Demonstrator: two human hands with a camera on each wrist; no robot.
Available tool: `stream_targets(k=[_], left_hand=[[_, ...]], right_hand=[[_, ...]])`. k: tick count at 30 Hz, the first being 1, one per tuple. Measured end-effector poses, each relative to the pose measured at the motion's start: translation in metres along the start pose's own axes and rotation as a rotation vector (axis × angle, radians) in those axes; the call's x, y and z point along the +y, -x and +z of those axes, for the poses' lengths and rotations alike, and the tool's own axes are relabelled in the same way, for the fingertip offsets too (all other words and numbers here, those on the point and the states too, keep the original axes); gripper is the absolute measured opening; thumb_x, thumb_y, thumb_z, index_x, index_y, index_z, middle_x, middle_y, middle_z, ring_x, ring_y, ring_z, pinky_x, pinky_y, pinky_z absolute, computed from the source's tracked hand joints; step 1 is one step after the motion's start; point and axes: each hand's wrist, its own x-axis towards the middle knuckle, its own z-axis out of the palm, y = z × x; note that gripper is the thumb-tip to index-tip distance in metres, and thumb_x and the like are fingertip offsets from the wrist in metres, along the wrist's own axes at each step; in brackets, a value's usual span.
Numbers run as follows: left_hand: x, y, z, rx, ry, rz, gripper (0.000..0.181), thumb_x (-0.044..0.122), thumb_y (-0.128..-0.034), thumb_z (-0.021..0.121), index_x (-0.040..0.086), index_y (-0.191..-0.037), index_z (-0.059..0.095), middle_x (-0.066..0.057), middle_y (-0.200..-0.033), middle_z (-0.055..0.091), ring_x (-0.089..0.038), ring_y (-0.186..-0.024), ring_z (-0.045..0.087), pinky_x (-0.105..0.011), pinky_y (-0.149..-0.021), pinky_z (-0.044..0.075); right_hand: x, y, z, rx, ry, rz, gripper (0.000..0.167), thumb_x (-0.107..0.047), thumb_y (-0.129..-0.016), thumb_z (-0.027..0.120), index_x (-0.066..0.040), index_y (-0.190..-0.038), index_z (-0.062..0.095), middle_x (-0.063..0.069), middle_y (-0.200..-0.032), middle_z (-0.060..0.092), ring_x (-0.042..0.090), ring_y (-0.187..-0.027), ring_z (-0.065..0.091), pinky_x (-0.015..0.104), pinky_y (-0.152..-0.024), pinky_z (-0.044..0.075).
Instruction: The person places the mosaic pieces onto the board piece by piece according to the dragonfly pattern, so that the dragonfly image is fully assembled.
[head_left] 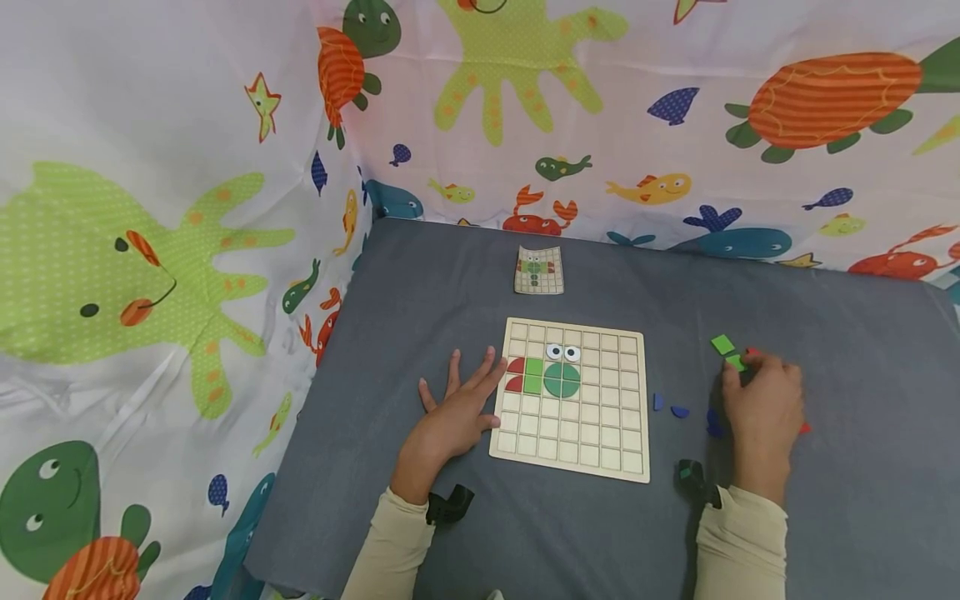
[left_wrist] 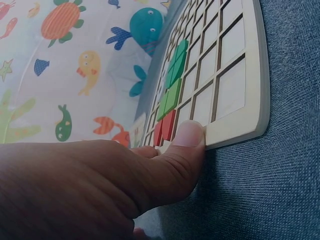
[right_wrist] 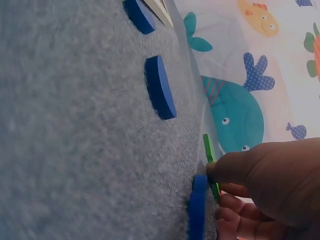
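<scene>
your left hand is spread, its thumb on the left rim of the board, while your right hand, fingers curled, pinches a green square at the grey table, right of the board and near the blue pieces.

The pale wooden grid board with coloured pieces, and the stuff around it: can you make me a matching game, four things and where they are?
Things:
1. Left hand
2. Right hand
3. Round white eye pieces with black pupils
4. Small printed picture card

Places:
A. At the light-green square pieces
B. On the grey cloth, past the board's far edge
C. Just above the dark-green circle
D. At the board's left edge

Pairs: 1-D, 2-A, 3-C, 4-B
</scene>
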Motion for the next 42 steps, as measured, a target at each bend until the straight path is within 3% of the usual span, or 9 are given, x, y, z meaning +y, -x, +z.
stream_targets(k=[5, 10, 19, 23, 27, 31, 35, 42], left_hand=[[0.000, 0.000, 0.001, 0.003, -0.001, -0.007, 0.092, 0.019, -0.0971, 0.076, 0.030, -0.171, 0.022, 0.008, -0.178, 0.008, -0.034, -0.162, -0.019, -0.083, -0.113, -0.017], [-0.001, 0.000, 0.001, 0.002, 0.003, -0.005, 0.092, 0.020, -0.0975, 0.076, 0.031, -0.171, 0.022, 0.008, -0.178, 0.008, -0.033, -0.162, -0.019, -0.082, -0.113, -0.018], [-0.002, -0.001, 0.001, 0.005, -0.002, -0.003, 0.092, 0.020, -0.0973, 0.075, 0.031, -0.171, 0.022, 0.009, -0.178, 0.007, -0.033, -0.161, -0.020, -0.082, -0.113, -0.019], [-0.002, -0.001, 0.002, 0.000, -0.001, -0.005, 0.091, 0.021, -0.0975, 0.075, 0.031, -0.171, 0.022, 0.009, -0.178, 0.007, -0.033, -0.162, -0.021, -0.082, -0.113, -0.018], [-0.002, -0.002, 0.002, -0.001, -0.001, -0.003, 0.092, 0.021, -0.0975, 0.075, 0.031, -0.171, 0.022, 0.009, -0.178, 0.007, -0.033, -0.162, -0.020, -0.082, -0.113, -0.018], [-0.002, -0.001, 0.002, 0.006, -0.005, -0.002, 0.092, 0.020, -0.0973, 0.075, 0.031, -0.171, 0.022, 0.009, -0.178, 0.007, -0.033, -0.162, -0.020, -0.082, -0.113, -0.018], [0.000, 0.000, 0.000, 0.002, 0.002, 0.001, 0.092, 0.020, -0.0973, 0.075, 0.031, -0.171, 0.022, 0.009, -0.178, 0.007, -0.033, -0.161, -0.021, -0.081, -0.113, -0.019], [0.000, 0.000, 0.001, 0.001, 0.002, -0.002, 0.092, 0.020, -0.0972, 0.076, 0.030, -0.171, 0.023, 0.008, -0.178, 0.008, -0.034, -0.162, -0.020, -0.082, -0.113, -0.018]], right_hand=[[-0.005, 0.005, -0.001, -0.039, 0.004, -0.065, 0.045, -0.028, -0.103, 0.067, 0.006, -0.133, 0.067, 0.035, -0.131, 0.061, 0.057, -0.124, 0.052, 0.071, -0.101, 0.043], [-0.017, 0.015, 0.002, -0.054, -0.005, -0.191, 0.043, -0.026, -0.103, 0.070, 0.004, -0.134, 0.068, 0.032, -0.130, 0.063, 0.054, -0.126, 0.054, 0.069, -0.104, 0.043], [-0.052, 0.036, 0.013, -0.146, -0.089, -0.449, 0.039, -0.020, -0.101, 0.076, -0.003, -0.135, 0.069, 0.024, -0.131, 0.060, 0.041, -0.107, 0.058, 0.065, -0.090, 0.049], [-0.064, 0.046, 0.022, -0.185, -0.110, -0.551, 0.035, -0.016, -0.099, 0.078, -0.005, -0.131, 0.072, 0.021, -0.128, 0.061, 0.036, -0.097, 0.060, 0.055, -0.078, 0.051], [-0.074, 0.054, 0.032, -0.253, -0.105, -0.599, 0.032, -0.018, -0.100, 0.076, -0.007, -0.130, 0.073, 0.016, -0.126, 0.062, 0.028, -0.087, 0.058, 0.045, -0.071, 0.048], [-0.083, 0.060, 0.040, -0.318, -0.119, -0.634, 0.031, -0.020, -0.100, 0.077, -0.009, -0.129, 0.074, 0.012, -0.125, 0.063, 0.028, -0.090, 0.061, 0.046, -0.076, 0.052], [-0.087, 0.064, 0.045, -0.334, -0.127, -0.649, 0.029, -0.018, -0.099, 0.078, -0.009, -0.126, 0.075, 0.011, -0.124, 0.063, 0.030, -0.098, 0.065, 0.052, -0.083, 0.056], [-0.090, 0.064, 0.049, -0.329, -0.108, -0.687, 0.029, -0.015, -0.098, 0.079, -0.008, -0.126, 0.076, 0.011, -0.122, 0.063, 0.027, -0.094, 0.065, 0.049, -0.080, 0.056]])
